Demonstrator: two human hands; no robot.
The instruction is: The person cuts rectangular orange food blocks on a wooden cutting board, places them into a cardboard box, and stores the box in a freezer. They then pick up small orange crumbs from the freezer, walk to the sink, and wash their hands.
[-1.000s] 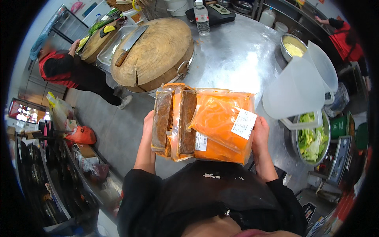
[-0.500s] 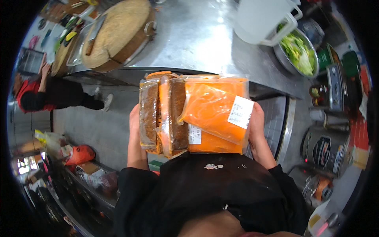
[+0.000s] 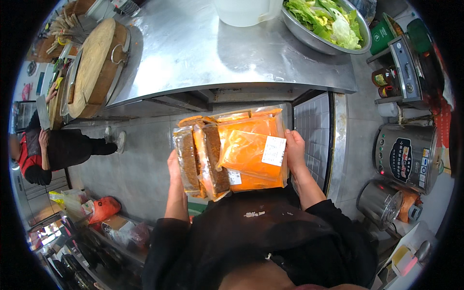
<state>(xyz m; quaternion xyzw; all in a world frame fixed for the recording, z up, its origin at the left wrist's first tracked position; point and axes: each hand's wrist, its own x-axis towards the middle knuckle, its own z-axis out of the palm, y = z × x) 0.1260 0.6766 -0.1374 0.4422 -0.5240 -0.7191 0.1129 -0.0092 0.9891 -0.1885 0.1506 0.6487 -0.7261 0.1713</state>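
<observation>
Between my two hands, in front of my dark apron, is a pile of sealed clear plastic packs. On its right lie flat orange packs [image 3: 246, 153], the top one bearing a white label. Brown packs with a grainy filling [image 3: 216, 159] stand on edge at the pile's left. My left hand [image 3: 175, 168] grips the left side, its fingers mostly hidden by the packs. My right hand [image 3: 295, 147] holds the right side, thumb along the edge and the other fingers largely out of sight. The underside of the pile is hidden.
Ahead runs a steel counter [image 3: 183, 63] with a round wooden chopping block [image 3: 94, 67], a white jug [image 3: 246, 10] and a steel bowl of lettuce [image 3: 333, 29]. Steel cookers [image 3: 406, 154] stand right. A co-worker [image 3: 67, 147] holds a cleaver at left. Bags and shelves lie lower left.
The counter, block, jug and bowl have shifted left in view as I turn right. The packs stay between my hands, slightly lower. The co-worker's cleaver now shows.
</observation>
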